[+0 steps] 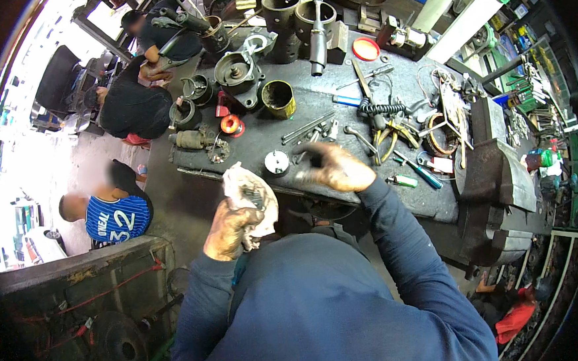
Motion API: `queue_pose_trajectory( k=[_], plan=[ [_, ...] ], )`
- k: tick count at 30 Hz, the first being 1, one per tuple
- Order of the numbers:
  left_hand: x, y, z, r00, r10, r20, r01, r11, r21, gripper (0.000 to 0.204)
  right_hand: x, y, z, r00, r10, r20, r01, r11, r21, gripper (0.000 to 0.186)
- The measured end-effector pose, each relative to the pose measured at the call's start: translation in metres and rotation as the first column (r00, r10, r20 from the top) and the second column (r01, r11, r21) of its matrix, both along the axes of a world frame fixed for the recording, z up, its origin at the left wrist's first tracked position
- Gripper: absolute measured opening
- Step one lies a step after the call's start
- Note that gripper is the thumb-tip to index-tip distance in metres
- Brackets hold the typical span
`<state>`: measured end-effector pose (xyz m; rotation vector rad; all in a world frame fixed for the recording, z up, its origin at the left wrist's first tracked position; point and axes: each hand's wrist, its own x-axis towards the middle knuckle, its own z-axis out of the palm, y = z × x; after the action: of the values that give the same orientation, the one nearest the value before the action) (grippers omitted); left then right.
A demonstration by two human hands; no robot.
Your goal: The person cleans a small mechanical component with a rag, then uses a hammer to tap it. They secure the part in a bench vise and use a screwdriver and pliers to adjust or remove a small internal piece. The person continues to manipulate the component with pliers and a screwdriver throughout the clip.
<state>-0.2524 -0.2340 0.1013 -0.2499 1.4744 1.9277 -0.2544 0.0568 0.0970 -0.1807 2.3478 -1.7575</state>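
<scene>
A pale, dirt-stained rag (239,180) is bunched in my left hand (231,229), just off the near edge of the workbench (235,158). My right hand (341,169) is over the bench's front edge, its blackened thumb and fingers apart and nothing visible between them. Left of those fingertips sits a small round metal part (276,162) with a light top face. Behind it lie several thin metal rods (307,128). A greasy motor armature (194,139) rests at the bench's left edge, near a red spool (232,125).
A yellow can (278,100) and a metal housing (235,72) stand farther back. Pliers (386,143), a green-handled screwdriver (421,170) and a copper coil ring (440,135) lie to the right, before a large bench vise (501,181). Other people, one in a blue striped jersey (118,216), are at left.
</scene>
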Motion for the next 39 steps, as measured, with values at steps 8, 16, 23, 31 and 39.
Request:
queue_pose_trajectory(
  k=[8,16,23,31,39],
  plan=[
    [-0.014,0.005,0.022,0.947,0.265,-0.183,-0.218,0.945,0.244,0.067,0.002,0.098,-0.115,0.959,-0.234,-0.162,0.207,0.182,0.961,0.025],
    [-0.003,0.004,0.017,0.959,0.253,-0.128,-0.206,0.932,0.298,0.060,-0.002,0.017,0.041,0.930,-0.127,-0.345,0.299,0.808,0.508,0.034],
    [0.000,0.017,0.036,0.932,0.214,-0.294,-0.119,0.944,0.309,0.054,-0.014,-0.052,0.114,0.790,0.299,-0.535,0.082,0.814,0.575,0.023],
    [0.000,0.003,0.027,0.963,0.137,-0.232,-0.065,0.953,0.295,0.036,-0.015,-0.069,0.118,0.865,0.289,-0.411,0.054,0.759,0.648,0.017],
    [0.001,0.000,0.029,0.959,0.080,-0.273,0.014,0.945,0.326,0.049,-0.017,-0.053,0.113,0.818,0.446,-0.363,-0.231,0.833,0.503,0.022]
  ],
)
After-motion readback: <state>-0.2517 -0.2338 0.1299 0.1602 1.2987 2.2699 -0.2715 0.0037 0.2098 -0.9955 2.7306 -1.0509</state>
